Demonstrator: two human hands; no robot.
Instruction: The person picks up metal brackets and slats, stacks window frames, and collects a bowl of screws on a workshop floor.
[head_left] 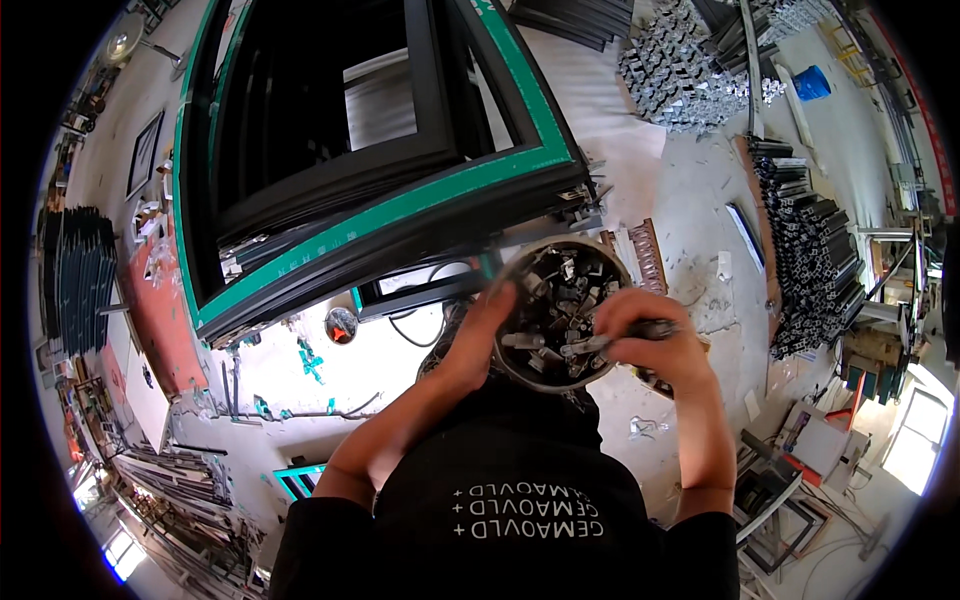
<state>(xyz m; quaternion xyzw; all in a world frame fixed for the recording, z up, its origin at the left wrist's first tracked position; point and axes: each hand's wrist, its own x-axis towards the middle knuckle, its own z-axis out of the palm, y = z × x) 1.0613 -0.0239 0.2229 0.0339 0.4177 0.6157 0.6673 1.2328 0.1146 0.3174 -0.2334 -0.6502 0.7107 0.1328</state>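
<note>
Round tin of metal fittings sits at frame centre, steadied by my left hand on its rim; my right hand pinches one small piece above it. Most fittings remain inside, unsorted.

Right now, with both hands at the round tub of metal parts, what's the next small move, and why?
Probably lift the right hand straight up out of the round tub, keeping its pinch on the small metal fitting. The fingers are closed on a piece at the tub's right side, the left hand steadies the left rim, and loose metal parts crowd around it.
</note>
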